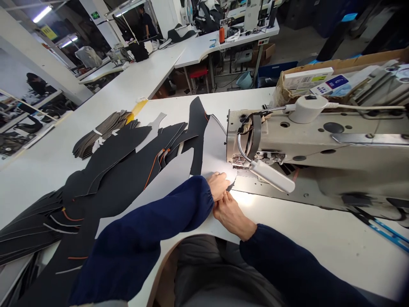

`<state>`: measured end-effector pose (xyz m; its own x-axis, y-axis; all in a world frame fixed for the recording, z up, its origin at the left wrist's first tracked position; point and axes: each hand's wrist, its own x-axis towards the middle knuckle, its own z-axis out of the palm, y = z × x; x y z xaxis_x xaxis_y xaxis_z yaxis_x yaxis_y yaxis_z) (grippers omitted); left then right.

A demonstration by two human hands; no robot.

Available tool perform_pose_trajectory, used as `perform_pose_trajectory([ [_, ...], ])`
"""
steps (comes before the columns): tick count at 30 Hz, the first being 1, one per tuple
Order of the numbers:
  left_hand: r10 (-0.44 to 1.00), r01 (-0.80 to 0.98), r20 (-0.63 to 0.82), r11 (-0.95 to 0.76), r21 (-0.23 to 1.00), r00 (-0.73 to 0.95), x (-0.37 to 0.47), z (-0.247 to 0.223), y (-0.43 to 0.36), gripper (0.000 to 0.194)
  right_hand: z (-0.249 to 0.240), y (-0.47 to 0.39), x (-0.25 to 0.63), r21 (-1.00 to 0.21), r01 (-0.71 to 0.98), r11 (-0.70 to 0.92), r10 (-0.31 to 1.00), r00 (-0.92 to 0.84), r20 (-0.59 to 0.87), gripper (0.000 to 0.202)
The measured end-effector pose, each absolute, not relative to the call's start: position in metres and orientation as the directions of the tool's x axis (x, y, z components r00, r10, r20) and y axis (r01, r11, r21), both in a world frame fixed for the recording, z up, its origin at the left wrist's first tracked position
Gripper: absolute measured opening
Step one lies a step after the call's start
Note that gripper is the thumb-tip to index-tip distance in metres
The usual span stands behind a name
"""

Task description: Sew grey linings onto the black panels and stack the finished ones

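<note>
A light grey fabric piece [214, 147] with a dark edge lies partly under the head of a sewing machine [243, 128]. At its near edge, just left of the needle area, my left hand [218, 186] is closed on the fabric. Right below it and touching it, my right hand [232, 215] pinches the same edge, where a bit of dark material shows. The fingertips of both hands partly hide each other. A small white lamp [273, 175] on a bendable neck lights this spot.
Dark cut panels [128, 187] with orange and white edge lines spread over the table to the left. Behind them sits a tied brown-grey bundle [100, 132]. Blue-handled scissors [388, 232] lie at the right, and a cardboard box [279, 87] stands behind the machine.
</note>
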<state>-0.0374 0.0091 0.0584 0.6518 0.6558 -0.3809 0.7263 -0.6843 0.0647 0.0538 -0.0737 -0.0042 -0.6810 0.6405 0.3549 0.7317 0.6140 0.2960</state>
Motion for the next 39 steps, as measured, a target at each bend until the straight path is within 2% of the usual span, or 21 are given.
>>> perform_pose_trajectory([
  [5, 0.642, 0.696, -0.399, -0.718, -0.015, 0.654, -0.027, 0.064, 0.016, 0.021, -0.009, -0.071, 0.055, 0.235, 0.735, 0.636, 0.635, -0.672, 0.381, 0.022],
  [11, 0.685, 0.744, -0.37, -0.668, 0.024, 0.627, -0.014, 0.051, 0.026, 0.02, -0.018, -0.07, 0.06, 0.161, 0.752, 0.64, 0.664, -0.646, 0.377, 0.022],
  [14, 0.727, 0.778, -0.343, -0.628, 0.021, 0.595, -0.011, 0.046, 0.023, 0.025, -0.023, -0.069, 0.064, 0.12, 0.761, 0.638, 0.681, -0.629, 0.375, 0.023],
  [17, 0.758, 0.801, -0.297, -0.597, 0.042, 0.581, -0.024, 0.048, 0.013, 0.032, -0.028, -0.071, 0.068, 0.127, 0.773, 0.622, 0.677, -0.612, 0.408, 0.027],
  [21, 0.741, 0.813, -0.388, -0.582, 0.035, 0.547, -0.05, 0.055, -0.005, 0.053, -0.031, -0.074, 0.071, 0.159, 0.787, 0.596, 0.658, -0.592, 0.465, 0.034],
  [24, 0.7, 0.783, -0.439, -0.622, 0.015, 0.564, -0.055, 0.058, -0.014, 0.047, -0.028, -0.074, 0.073, 0.187, 0.794, 0.579, 0.662, -0.592, 0.46, 0.033],
  [28, 0.664, 0.728, -0.407, -0.686, 0.001, 0.627, -0.043, 0.055, -0.015, 0.031, -0.028, -0.07, 0.078, 0.167, 0.8, 0.576, 0.681, -0.582, 0.445, 0.032],
  [34, 0.771, 0.815, -0.346, -0.579, -0.029, 0.535, -0.028, 0.05, -0.007, 0.038, -0.034, -0.064, 0.092, 0.15, 0.805, 0.574, 0.662, -0.564, 0.494, 0.036],
  [39, 0.762, 0.819, -0.362, -0.573, 0.009, 0.537, -0.019, 0.05, -0.001, 0.038, -0.031, -0.052, 0.103, 0.159, 0.814, 0.558, 0.68, -0.559, 0.475, 0.037],
])
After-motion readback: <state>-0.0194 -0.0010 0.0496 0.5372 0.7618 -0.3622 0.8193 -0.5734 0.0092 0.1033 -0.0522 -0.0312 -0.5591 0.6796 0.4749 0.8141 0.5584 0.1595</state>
